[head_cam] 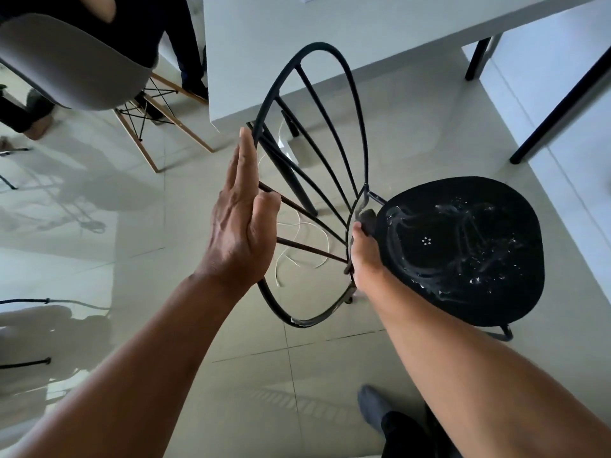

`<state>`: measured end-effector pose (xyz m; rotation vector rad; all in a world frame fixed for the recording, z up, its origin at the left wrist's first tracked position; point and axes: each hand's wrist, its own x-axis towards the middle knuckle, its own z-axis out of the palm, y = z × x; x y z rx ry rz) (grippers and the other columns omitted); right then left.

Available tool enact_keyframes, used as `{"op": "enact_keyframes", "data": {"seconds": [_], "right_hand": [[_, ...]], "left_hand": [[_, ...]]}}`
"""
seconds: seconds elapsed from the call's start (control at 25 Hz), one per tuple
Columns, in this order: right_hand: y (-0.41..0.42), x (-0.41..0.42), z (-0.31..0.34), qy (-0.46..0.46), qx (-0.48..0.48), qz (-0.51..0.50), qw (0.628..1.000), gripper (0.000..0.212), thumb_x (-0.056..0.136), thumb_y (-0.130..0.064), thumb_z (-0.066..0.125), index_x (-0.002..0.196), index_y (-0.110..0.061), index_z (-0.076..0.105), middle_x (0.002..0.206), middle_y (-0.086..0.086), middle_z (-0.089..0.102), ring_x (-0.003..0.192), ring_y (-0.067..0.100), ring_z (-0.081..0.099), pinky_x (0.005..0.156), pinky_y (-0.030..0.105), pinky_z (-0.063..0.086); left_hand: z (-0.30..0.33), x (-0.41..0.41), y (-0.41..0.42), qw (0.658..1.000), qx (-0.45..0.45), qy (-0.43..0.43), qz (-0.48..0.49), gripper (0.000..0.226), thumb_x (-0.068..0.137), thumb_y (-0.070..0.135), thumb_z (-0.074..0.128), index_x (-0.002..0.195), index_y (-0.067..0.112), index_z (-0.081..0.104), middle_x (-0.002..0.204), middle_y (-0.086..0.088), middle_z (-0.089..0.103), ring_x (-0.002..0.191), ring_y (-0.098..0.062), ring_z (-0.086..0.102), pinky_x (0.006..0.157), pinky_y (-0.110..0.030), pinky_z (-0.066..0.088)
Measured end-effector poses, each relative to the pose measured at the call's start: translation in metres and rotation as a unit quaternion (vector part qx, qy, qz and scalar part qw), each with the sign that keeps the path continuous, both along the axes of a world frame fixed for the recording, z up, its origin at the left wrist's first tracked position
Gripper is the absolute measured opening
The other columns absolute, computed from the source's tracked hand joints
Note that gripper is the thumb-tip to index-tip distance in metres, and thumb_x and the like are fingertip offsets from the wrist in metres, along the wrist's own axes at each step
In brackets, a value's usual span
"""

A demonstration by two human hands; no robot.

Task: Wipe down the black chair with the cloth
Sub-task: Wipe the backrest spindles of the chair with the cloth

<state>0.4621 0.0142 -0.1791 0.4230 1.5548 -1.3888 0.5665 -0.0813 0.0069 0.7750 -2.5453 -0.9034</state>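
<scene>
Black chair [459,252] on pale tiled floor [231,375], just below the corner of a white table [281,44], round seat to the right, looped wire backrest to the left. Wet streaks and droplets across the seat surface. Left hand [239,223] flat and open, fingers together and straight, edge of the palm against the outer rim of the chair's backrest, thumb tip at one of the thin spokes. Right hand [362,251] at the junction of backrest and seat, closed around a dark cloth [367,219], the cloth bunched and pressed against the rear edge of the seat where the spokes converge. White cable [297,256] loose on the floor behind the backrest, seen through the spokes. Grey shell chair [72,61] with wooden legs well to the upper left of the black chair. Socked foot [373,408] below the seat, near the bottom edge.
</scene>
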Motion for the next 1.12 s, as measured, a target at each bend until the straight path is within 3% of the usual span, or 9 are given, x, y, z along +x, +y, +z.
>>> {"op": "enact_keyframes", "data": {"seconds": [0.16,0.28,0.4,0.48,0.6,0.76,0.88,1.0,1.12], "right_hand": [[-0.021,0.018,0.056,0.138,-0.106,0.056,0.983,0.061,0.103,-0.053,0.045,0.155,-0.021,0.042,0.154,0.005,0.048,0.145,0.02,0.041,0.125,0.039,0.026],[-0.005,0.041,0.103,0.228,-0.278,0.09,0.929,0.056,0.105,-0.041,0.045,0.159,-0.029,0.037,0.157,-0.007,0.047,0.147,0.005,0.038,0.124,0.028,0.029],[0.001,0.062,0.133,0.31,-0.375,0.135,0.863,0.057,0.107,-0.021,0.042,0.162,-0.029,0.029,0.168,-0.003,0.031,0.16,0.02,0.014,0.128,0.053,0.016],[0.008,0.076,0.128,0.342,-0.374,0.172,0.845,0.059,0.108,-0.025,0.043,0.164,-0.032,0.023,0.172,-0.005,0.021,0.162,0.021,0.006,0.127,0.059,0.013],[0.039,0.084,0.088,0.37,-0.3,0.228,0.849,0.059,0.109,-0.037,0.043,0.163,-0.04,0.02,0.172,-0.011,0.017,0.16,0.011,0.01,0.128,0.048,0.014],[0.058,0.055,0.051,0.227,-0.089,0.255,0.936,0.039,0.109,-0.042,0.042,0.144,-0.026,0.047,0.131,-0.003,0.062,0.126,0.016,0.053,0.122,0.049,0.031],[0.047,0.061,0.078,0.332,-0.187,0.212,0.9,0.048,0.11,-0.03,0.044,0.157,-0.037,0.038,0.155,-0.01,0.047,0.145,0.009,0.039,0.122,0.033,0.029],[0.032,0.085,0.11,0.407,-0.33,0.168,0.835,0.059,0.103,-0.02,0.046,0.154,-0.047,0.037,0.157,-0.025,0.039,0.15,0.007,0.031,0.119,0.041,0.028],[0.043,0.086,0.078,0.342,-0.291,0.16,0.879,0.056,0.105,-0.028,0.047,0.155,-0.048,0.035,0.152,-0.029,0.046,0.148,0.004,0.037,0.122,0.04,0.031]], "left_hand": [[0.001,0.0,0.003,1.0,0.011,0.004,-0.001,0.076,0.092,0.02,0.033,0.163,0.008,0.007,0.17,-0.008,0.013,0.157,-0.012,0.014,0.125,-0.044,0.021],[0.003,0.0,0.002,0.999,0.048,0.017,-0.003,0.071,0.098,0.023,0.032,0.163,0.009,0.009,0.171,-0.006,0.012,0.157,-0.011,0.011,0.127,-0.045,0.018],[0.003,0.002,-0.001,0.992,0.122,0.032,0.001,0.068,0.102,0.039,0.031,0.164,0.017,0.012,0.171,0.003,0.013,0.156,-0.004,0.009,0.128,-0.045,0.014],[0.004,0.003,-0.003,0.982,0.184,0.04,0.004,0.071,0.101,0.051,0.031,0.164,0.023,0.011,0.171,0.008,0.012,0.156,-0.004,0.009,0.128,-0.045,0.011],[0.005,0.002,-0.005,0.98,0.196,0.032,0.008,0.074,0.1,0.06,0.029,0.163,0.026,0.009,0.17,0.009,0.01,0.156,-0.005,0.01,0.128,-0.045,0.011],[0.005,0.001,0.001,0.99,0.138,0.034,0.011,0.071,0.102,0.051,0.027,0.164,0.022,0.007,0.171,0.005,0.009,0.157,-0.009,0.011,0.127,-0.048,0.015],[0.003,0.0,0.0,0.995,0.092,0.022,0.007,0.068,0.103,0.035,0.029,0.163,0.015,0.007,0.171,-0.002,0.009,0.157,-0.012,0.009,0.127,-0.048,0.014],[0.002,0.0,0.002,1.0,0.015,-0.017,0.008,0.071,0.1,0.026,0.032,0.163,0.009,0.006,0.171,-0.006,0.005,0.157,-0.01,0.004,0.127,-0.026,0.007],[0.005,-0.001,0.007,0.993,-0.095,-0.073,0.017,0.079,0.095,0.021,0.04,0.162,0.006,0.003,0.171,-0.011,-0.001,0.157,-0.014,-0.002,0.125,-0.026,0.005]]}}
